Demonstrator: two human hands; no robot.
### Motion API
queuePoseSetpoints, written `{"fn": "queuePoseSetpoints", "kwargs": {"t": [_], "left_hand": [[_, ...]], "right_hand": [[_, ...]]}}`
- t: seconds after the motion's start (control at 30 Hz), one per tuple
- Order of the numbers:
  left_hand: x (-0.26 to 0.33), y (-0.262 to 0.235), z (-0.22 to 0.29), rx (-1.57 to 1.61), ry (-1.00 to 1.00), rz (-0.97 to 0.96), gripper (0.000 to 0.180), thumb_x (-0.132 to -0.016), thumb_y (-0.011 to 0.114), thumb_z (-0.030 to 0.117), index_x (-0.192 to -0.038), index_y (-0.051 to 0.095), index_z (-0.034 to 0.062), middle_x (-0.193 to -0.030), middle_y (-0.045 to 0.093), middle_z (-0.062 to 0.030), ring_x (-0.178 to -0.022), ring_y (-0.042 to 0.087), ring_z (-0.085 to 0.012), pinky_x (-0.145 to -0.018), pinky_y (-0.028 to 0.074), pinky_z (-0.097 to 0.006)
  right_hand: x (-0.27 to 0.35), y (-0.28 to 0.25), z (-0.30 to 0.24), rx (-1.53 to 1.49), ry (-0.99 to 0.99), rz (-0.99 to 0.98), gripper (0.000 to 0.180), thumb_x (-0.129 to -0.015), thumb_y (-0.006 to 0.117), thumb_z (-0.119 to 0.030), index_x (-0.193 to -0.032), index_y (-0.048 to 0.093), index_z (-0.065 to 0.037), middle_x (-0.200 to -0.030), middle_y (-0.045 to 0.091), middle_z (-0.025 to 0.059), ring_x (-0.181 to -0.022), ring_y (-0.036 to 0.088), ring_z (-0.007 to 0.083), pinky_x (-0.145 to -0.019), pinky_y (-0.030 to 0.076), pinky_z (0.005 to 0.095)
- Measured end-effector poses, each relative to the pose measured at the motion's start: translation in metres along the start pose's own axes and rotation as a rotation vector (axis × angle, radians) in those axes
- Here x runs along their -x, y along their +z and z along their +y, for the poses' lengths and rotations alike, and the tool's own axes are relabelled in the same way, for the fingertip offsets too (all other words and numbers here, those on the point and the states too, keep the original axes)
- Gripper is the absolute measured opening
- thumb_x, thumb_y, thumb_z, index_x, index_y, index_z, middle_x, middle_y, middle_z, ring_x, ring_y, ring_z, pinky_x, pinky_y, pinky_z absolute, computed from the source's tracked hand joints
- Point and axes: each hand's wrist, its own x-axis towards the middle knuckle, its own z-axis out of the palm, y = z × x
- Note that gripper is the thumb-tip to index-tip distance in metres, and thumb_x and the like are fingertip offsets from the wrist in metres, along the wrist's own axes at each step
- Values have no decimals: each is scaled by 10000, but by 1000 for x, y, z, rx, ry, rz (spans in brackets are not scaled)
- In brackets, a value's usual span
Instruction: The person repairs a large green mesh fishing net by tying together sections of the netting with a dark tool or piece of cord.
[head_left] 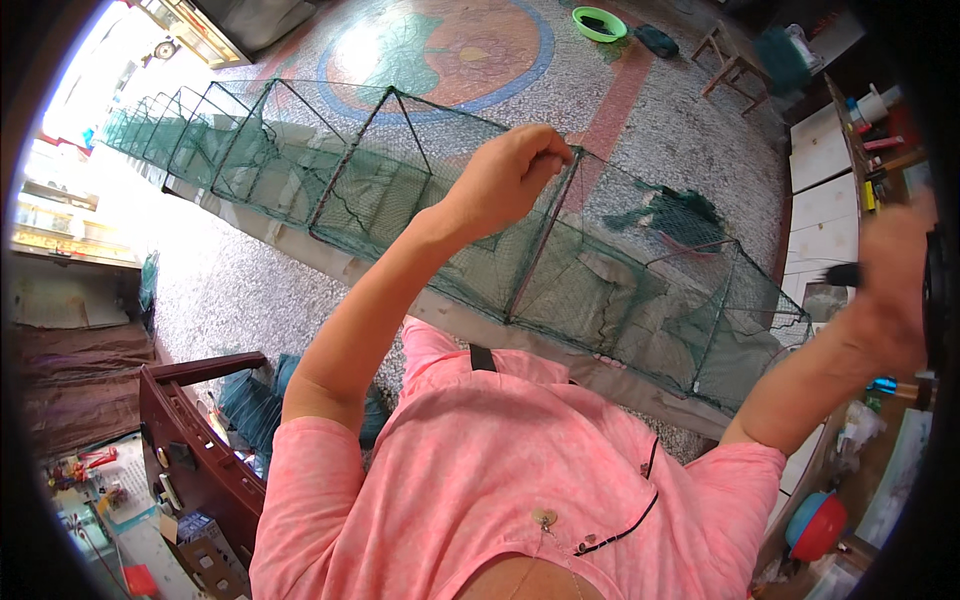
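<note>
A long green mesh fishing trap (370, 185), stretched over a row of dark square frames, runs across in front of me from the far left to the near right. My left hand (520, 175) is closed at the top corner of one frame, fingers pinched against the mesh edge there. Raised at the far right, away from the trap, is my right hand (893, 275), smeared by motion. A small black object (843, 274) shows beside it; whether that hand holds it cannot be made out.
A bright green basin (600, 24) and a wooden stool (735, 65) stand at the back right. Dark green netting (680, 210) lies on the floor behind the trap. Cluttered shelving with a red bowl (820, 526) lines my right. A dark red wooden chair (200, 450) is at my left.
</note>
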Motion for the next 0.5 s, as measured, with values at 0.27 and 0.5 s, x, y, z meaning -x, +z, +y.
{"fn": "queuePoseSetpoints", "kwargs": {"t": [0.27, 0.5], "left_hand": [[25, 11, -10, -134, 3, -139, 324, -797, 643, 47, -1080, 490, 11, -981, 546, -157, -898, 568, -290, -779, 473, -360], [31, 9, -19, -251, -41, -157, 306, -782, 649, 59, -1052, 515, 9, -993, 548, -174, -982, 551, -297, -820, 448, -382]], "right_hand": [[7, 3, 140, 757, 443, -140, 85, -908, 582, -123, -939, 593, -44, -782, 602, -7, -678, 530, 62, -621, 436, 208], [18, 28, 167, 743, 361, -438, 99, -827, 645, -94, -884, 633, -15, -831, 629, 105, -735, 613, 220, -673, 485, 307]]}}
